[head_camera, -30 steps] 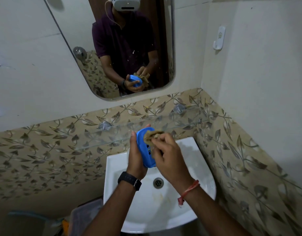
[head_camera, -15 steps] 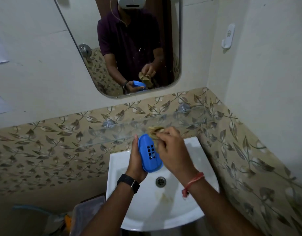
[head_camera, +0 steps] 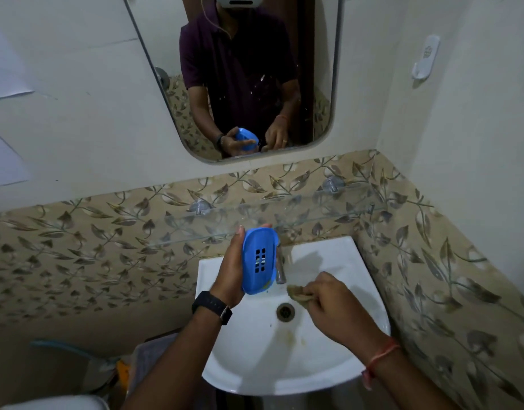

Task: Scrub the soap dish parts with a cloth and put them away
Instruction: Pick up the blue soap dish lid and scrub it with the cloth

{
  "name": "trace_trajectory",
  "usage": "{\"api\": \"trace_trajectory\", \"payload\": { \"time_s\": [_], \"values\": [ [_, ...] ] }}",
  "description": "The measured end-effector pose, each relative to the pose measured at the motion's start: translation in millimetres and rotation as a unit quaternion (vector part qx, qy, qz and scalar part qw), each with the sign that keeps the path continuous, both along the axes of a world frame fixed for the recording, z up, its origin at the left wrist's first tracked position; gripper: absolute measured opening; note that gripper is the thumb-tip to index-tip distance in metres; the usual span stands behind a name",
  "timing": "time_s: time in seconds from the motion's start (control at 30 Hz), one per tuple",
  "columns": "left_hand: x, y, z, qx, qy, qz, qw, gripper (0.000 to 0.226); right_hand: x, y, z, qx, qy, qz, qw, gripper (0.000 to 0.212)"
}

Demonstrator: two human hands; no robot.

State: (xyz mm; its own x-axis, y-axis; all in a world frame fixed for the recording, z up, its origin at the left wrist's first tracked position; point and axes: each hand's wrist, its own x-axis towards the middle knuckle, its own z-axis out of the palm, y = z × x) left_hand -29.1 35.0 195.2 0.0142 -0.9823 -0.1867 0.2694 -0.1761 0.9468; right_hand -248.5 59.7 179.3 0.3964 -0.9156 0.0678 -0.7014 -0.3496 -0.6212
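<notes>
The left hand (head_camera: 229, 269) holds the blue soap dish part (head_camera: 259, 260) upright above the far-left rim of the white sink (head_camera: 370, 294), its grip clamped around it. Well apart to the right, the right hand (head_camera: 333, 303) clenches the cloth (head_camera: 296, 292) over the basin near the drain (head_camera: 285, 311).

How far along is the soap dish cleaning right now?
Mid-job. The left hand holds the blue slotted soap dish part upright over the sink; the right hand grips the cloth, which is off the part. Still left: any more scrubbing and putting it away. No other part is visible.
</notes>
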Motion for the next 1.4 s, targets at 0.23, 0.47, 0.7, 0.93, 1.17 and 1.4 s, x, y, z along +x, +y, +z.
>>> {"api": "trace_trajectory", "payload": {
  "time_s": [0.23, 0.47, 0.7, 0.93, 1.17, 1.4],
  "values": [
    [-20.1, -2.4, 21.2, -0.126, -0.198, -0.034, 0.972, 0.068, 28.9, 10.9, 4.7, -0.070, -0.163, -0.036, 0.983, 0.031],
    [-33.7, -8.9, 34.0, -0.251, -0.361, -0.135, 0.888, 0.055, 57.1, 19.1, -10.9, -0.086, -0.280, -0.096, 0.951, 0.018],
    [-42.0, -15.4, 33.8, -0.357, -0.454, -0.177, 0.797, 0.068, 41.7, 21.7, -21.3, -0.007, -0.316, -0.096, 0.944, 0.006],
    [-23.6, -10.0, -1.1, -0.344, -0.484, -0.175, 0.785, 0.069, 43.3, 8.7, -32.9, 0.260, -0.462, -0.079, 0.844, 0.023],
    [10.7, 7.3, -56.9, -0.157, -0.347, -0.052, 0.923, 0.058, 19.2, 5.5, -91.3, 0.311, -0.211, -0.029, 0.926, 0.020],
    [18.2, 45.3, -118.9, 0.071, -0.154, 0.056, 0.984, 0.081, -28.5, -66.4, -105.4, 0.051, -0.008, -0.142, 0.988, 0.013]
  ]
}}
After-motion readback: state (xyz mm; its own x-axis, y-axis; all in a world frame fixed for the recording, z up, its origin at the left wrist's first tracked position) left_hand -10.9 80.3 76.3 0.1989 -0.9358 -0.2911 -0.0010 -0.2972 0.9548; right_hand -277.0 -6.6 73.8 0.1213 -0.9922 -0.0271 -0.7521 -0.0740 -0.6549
